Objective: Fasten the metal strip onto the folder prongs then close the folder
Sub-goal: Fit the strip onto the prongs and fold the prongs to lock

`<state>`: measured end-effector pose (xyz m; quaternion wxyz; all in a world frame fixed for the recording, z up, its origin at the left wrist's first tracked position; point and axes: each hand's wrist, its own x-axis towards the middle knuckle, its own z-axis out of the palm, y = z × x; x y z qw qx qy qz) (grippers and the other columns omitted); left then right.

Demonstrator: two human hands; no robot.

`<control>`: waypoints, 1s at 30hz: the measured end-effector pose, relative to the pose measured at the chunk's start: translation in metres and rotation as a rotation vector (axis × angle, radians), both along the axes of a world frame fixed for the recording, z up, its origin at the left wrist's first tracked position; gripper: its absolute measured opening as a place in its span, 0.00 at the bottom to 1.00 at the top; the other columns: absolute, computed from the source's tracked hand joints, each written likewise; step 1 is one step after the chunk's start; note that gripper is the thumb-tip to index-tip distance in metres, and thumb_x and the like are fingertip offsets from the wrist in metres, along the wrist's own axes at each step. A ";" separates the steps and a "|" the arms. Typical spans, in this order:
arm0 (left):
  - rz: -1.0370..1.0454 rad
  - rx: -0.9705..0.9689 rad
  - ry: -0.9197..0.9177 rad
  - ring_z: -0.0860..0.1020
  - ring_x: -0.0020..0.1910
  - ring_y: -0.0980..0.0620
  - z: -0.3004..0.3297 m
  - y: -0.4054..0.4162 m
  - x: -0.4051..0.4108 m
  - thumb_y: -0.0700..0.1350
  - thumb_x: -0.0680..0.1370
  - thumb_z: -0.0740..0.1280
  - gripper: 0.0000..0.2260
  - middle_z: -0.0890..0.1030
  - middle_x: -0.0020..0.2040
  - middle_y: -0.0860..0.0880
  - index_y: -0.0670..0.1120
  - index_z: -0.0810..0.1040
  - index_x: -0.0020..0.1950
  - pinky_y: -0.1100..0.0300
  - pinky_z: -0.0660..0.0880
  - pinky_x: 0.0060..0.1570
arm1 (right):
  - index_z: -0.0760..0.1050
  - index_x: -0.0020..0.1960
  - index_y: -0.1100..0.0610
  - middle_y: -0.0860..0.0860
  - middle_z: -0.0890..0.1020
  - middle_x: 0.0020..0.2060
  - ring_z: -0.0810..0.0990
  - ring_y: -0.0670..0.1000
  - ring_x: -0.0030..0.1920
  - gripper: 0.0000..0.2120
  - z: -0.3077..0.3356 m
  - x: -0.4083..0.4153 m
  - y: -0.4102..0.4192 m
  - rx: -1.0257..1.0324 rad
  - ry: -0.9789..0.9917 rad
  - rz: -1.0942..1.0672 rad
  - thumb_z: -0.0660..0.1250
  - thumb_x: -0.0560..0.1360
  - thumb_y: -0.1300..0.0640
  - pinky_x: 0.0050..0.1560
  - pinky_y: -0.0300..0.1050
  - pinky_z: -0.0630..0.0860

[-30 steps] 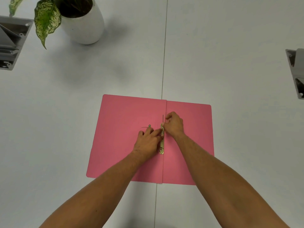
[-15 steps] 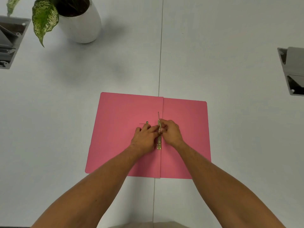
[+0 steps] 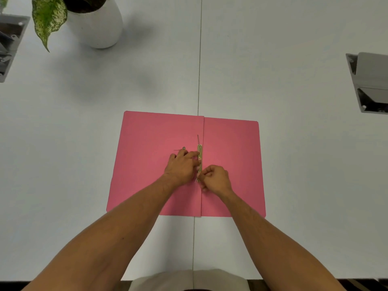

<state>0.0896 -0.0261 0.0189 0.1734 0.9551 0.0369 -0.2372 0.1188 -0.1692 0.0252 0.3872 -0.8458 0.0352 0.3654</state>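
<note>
A pink folder (image 3: 151, 135) lies open and flat on the white table. A brass metal strip (image 3: 199, 151) runs along its centre crease. The far prong (image 3: 198, 138) sticks up through the strip's far end. My left hand (image 3: 182, 166) rests on the left leaf with its fingertips pressing on the strip's middle. My right hand (image 3: 215, 177) is at the strip's near end, fingers pinched on the thin near prong (image 3: 196, 180). A small metal piece (image 3: 183, 148) lies just beyond my left hand.
A white plant pot (image 3: 98, 28) with a speckled leaf (image 3: 48, 19) stands at the far left. Grey metal brackets sit at the left edge (image 3: 10, 45) and right edge (image 3: 369, 82). A seam (image 3: 199, 59) splits the table.
My right hand has moved from the strip's far part down to its near end and pinched the near prong. My left hand stays pressing on the strip.
</note>
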 end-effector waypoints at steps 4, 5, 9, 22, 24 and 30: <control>-0.021 0.020 -0.025 0.62 0.70 0.45 -0.002 -0.001 -0.004 0.53 0.79 0.62 0.17 0.63 0.76 0.54 0.55 0.73 0.68 0.44 0.66 0.61 | 0.77 0.38 0.61 0.60 0.84 0.31 0.82 0.53 0.24 0.09 0.002 -0.003 0.001 0.008 0.032 0.053 0.66 0.68 0.74 0.27 0.43 0.81; -0.021 0.023 -0.029 0.62 0.70 0.45 -0.003 -0.001 -0.005 0.53 0.78 0.62 0.17 0.63 0.76 0.54 0.55 0.73 0.68 0.45 0.66 0.61 | 0.77 0.36 0.60 0.57 0.83 0.30 0.82 0.52 0.25 0.10 0.001 -0.005 0.001 -0.001 0.006 0.084 0.65 0.68 0.74 0.27 0.42 0.80; -0.016 0.025 -0.045 0.62 0.70 0.45 -0.006 -0.001 -0.006 0.53 0.78 0.63 0.17 0.64 0.76 0.54 0.55 0.74 0.67 0.45 0.65 0.60 | 0.81 0.38 0.57 0.52 0.84 0.30 0.80 0.48 0.32 0.06 -0.006 -0.012 -0.001 -0.102 -0.161 0.177 0.67 0.67 0.67 0.39 0.34 0.75; -0.001 0.049 -0.042 0.63 0.69 0.45 -0.005 -0.005 -0.004 0.51 0.78 0.64 0.18 0.64 0.75 0.54 0.53 0.74 0.67 0.45 0.66 0.59 | 0.79 0.48 0.59 0.57 0.84 0.42 0.81 0.59 0.40 0.08 -0.011 -0.030 -0.001 -0.185 -0.387 0.342 0.62 0.75 0.62 0.40 0.51 0.79; 0.003 0.061 -0.042 0.63 0.69 0.45 -0.005 -0.006 -0.003 0.51 0.77 0.64 0.18 0.65 0.76 0.54 0.52 0.75 0.67 0.45 0.66 0.59 | 0.80 0.50 0.58 0.57 0.84 0.42 0.81 0.58 0.40 0.08 -0.011 -0.029 -0.004 -0.198 -0.409 0.385 0.62 0.75 0.60 0.39 0.49 0.78; 0.008 0.073 -0.026 0.63 0.70 0.45 -0.005 -0.008 -0.001 0.52 0.76 0.67 0.19 0.64 0.76 0.53 0.53 0.75 0.67 0.45 0.67 0.59 | 0.81 0.50 0.55 0.53 0.85 0.43 0.82 0.56 0.42 0.07 -0.014 -0.025 -0.009 -0.174 -0.386 0.380 0.65 0.75 0.58 0.42 0.50 0.79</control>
